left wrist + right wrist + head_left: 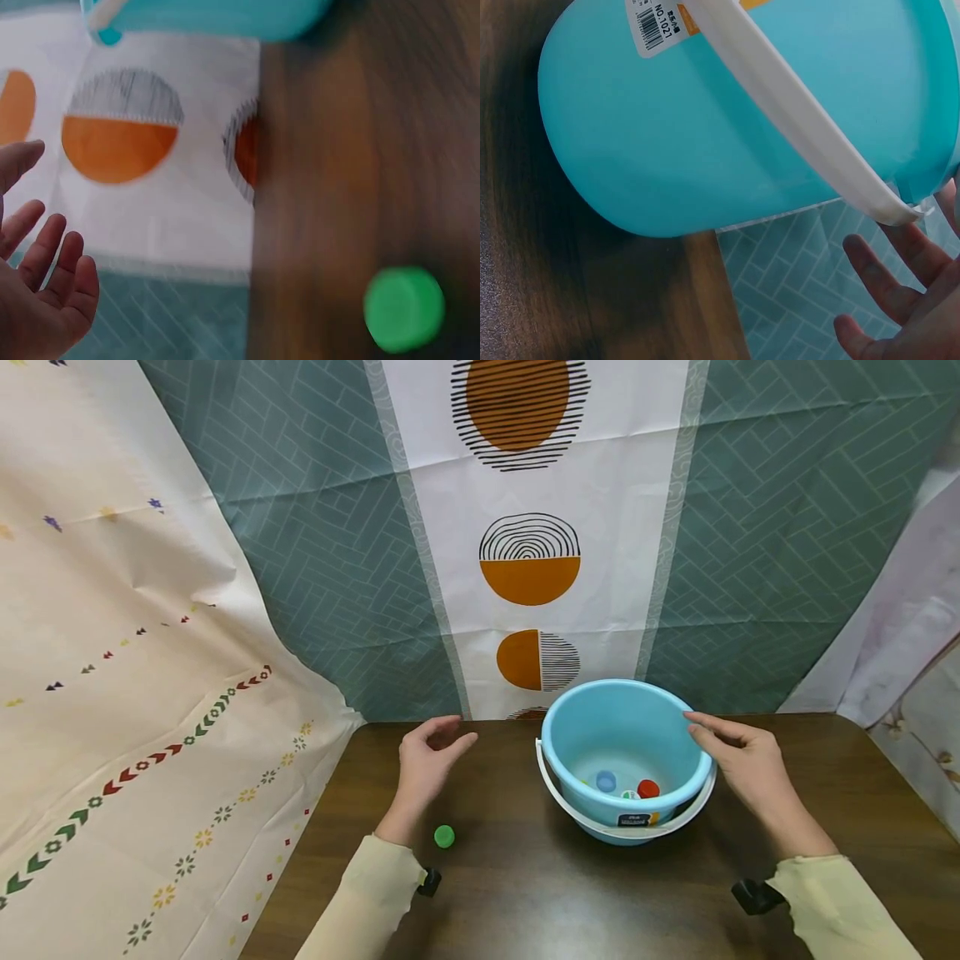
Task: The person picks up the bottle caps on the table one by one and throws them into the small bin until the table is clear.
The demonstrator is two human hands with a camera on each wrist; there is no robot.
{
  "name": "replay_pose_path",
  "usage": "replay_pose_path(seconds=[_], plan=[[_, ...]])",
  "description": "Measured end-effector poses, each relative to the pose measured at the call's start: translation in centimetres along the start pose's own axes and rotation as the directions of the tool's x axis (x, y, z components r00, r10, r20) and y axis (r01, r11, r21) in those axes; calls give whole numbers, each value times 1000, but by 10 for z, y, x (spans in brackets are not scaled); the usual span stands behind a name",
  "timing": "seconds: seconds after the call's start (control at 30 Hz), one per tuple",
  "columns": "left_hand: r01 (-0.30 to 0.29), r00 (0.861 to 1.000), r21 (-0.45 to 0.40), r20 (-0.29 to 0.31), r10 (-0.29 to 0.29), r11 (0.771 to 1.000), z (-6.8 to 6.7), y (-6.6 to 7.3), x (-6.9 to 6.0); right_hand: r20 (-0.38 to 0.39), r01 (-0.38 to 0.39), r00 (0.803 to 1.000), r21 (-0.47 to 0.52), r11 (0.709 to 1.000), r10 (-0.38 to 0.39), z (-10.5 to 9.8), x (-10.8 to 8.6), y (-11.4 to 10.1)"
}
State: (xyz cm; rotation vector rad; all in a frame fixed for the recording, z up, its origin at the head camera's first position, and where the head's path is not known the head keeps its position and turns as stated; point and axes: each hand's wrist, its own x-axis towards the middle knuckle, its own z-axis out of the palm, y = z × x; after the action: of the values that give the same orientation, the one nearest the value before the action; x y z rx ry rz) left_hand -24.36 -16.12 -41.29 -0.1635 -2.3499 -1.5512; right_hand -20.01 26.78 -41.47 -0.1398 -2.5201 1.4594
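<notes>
A light blue bucket (592, 718) with a white handle (577, 814) hanging down its front is at the right of the table. Inside lie several small caps, among them a red cap (648, 788) and a blue cap (606, 781). My right hand (742, 756) grips the bucket's right rim between thumb and fingers; in the right wrist view other fingers (881, 277) spread outside, near the handle's end. My left hand (427, 760) hovers left of the bucket with thumb and fingers apart, holding nothing. A green cap (445, 837) lies on the table near my left wrist.
The brown wooden table (495, 893) ends at a hanging patterned curtain (330, 568) behind. Cream cloth (187, 760) drapes along the left edge, and a pale cloth (911, 610) hangs at the right.
</notes>
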Motion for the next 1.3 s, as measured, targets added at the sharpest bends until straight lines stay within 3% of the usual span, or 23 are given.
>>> replay_pose_path(seconds=[0.2, 0.33, 0.5, 0.67, 0.8, 0.93, 1.3], plan=[[85, 994, 93, 63, -91, 992, -26, -35, -10, 6, 1, 1000, 4, 1000, -1, 0, 1, 0], [167, 970, 154, 153, -191, 974, -40, -61, -18, 10, 2, 1000, 3, 1000, -2, 1, 2, 1], [189, 913, 237, 315, -260, 953, -51, -81, -24, 8, 3, 1000, 7, 1000, -3, 1, 3, 2], [172, 830, 273, 478, -288, 947, -54, -89, -30, 6, 2, 1000, 12, 1000, -2, 1, 2, 2], [151, 778, 320, 546, -312, 935, -54, -91, -32, 7, 3, 1000, 23, 1000, -4, 0, 2, 2], [139, 754, 369, 562, -340, 919, -53, -93, -34, 8, 5, 1000, 22, 1000, -6, 0, 1, 1], [139, 733, 357, 590, -338, 924, -51, -94, -35, 6, 10, 1000, 18, 1000, -10, 1, 1, 0]])
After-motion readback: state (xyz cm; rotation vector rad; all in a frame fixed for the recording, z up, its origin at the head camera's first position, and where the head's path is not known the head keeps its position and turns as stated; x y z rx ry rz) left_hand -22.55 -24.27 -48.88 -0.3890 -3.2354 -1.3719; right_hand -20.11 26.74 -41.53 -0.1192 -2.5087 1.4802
